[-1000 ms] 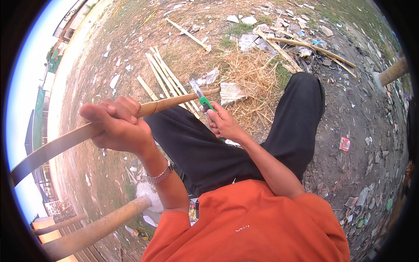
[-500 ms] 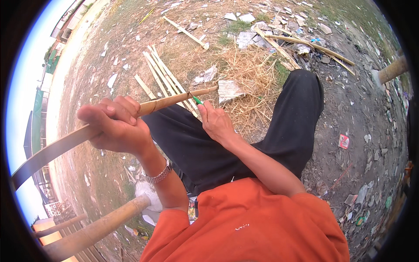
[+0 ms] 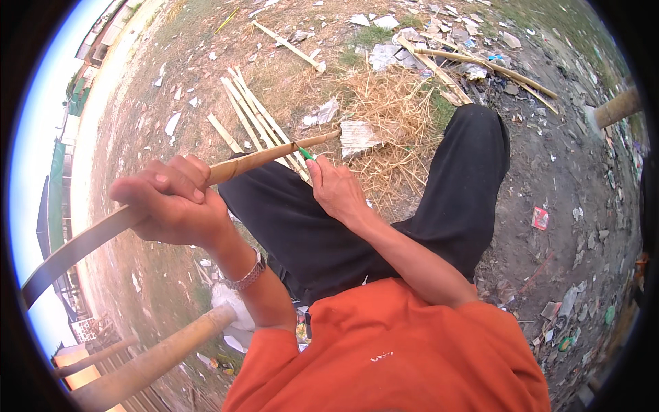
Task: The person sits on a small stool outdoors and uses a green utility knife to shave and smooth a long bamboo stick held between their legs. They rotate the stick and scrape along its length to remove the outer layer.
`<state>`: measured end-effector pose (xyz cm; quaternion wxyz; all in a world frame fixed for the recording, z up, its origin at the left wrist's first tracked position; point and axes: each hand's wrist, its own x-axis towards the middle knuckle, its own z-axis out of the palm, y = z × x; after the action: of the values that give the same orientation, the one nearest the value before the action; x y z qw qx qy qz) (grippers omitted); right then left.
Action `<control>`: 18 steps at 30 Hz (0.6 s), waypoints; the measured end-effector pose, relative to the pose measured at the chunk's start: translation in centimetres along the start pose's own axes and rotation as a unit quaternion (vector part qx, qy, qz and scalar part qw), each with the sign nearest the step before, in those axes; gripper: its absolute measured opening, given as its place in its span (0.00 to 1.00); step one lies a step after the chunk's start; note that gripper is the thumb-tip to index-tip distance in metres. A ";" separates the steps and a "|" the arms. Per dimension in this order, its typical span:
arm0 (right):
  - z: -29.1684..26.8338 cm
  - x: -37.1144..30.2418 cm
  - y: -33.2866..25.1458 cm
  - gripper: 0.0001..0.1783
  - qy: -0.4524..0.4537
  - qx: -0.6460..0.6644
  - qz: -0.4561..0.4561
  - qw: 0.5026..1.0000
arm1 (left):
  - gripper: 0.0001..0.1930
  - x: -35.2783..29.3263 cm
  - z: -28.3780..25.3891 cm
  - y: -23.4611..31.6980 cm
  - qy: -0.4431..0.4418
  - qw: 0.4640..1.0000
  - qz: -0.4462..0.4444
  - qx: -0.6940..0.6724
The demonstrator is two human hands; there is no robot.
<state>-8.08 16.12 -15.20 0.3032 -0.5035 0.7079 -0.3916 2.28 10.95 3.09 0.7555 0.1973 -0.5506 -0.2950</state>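
Observation:
A long bamboo strip (image 3: pixel 257 160) slants across my lap, its thin tip above the straw and its wide end reaching past the left rim. My left hand (image 3: pixel 168 200) wraps round it in a fist, thumb pointing left. Closer to the thin tip, my right hand (image 3: pixel 338 192) grips a small green-handled knife (image 3: pixel 306 153). The knife meets the strip's near edge, with its blade mostly hidden. The strip passes over my left thigh (image 3: pixel 274 213).
Several split bamboo strips (image 3: pixel 248 110) lie beyond my left knee. Straw (image 3: pixel 391 130) and a pale flat block (image 3: pixel 359 139) are between my legs. More bamboo pieces (image 3: pixel 494 67) lie at the far right. Thick bamboo poles (image 3: pixel 161 353) stand at both sides, amid scattered litter.
My left hand has shifted a little to the left with the bamboo strip. My right hand and the knife have moved slightly left and away from me, still at the strip.

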 end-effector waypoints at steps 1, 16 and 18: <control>0.7 0.1 0.5 0.20 0.026 0.004 -0.022 0.999 | 0.22 -0.1 0.4 0.0 0.001 1.000 0.016 0.009; 3.9 0.8 13.4 0.25 -0.012 -0.148 0.131 0.980 | 0.23 2.3 0.5 -0.1 0.055 0.998 -0.039 0.015; 3.7 1.2 15.8 0.28 -0.019 -0.135 0.140 0.981 | 0.23 2.5 -0.4 0.1 0.064 0.998 -0.018 0.014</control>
<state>-12.90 17.00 -30.70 0.2972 -0.4432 0.8119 -0.2367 3.22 9.36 4.88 0.7811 0.2361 -0.5013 -0.2878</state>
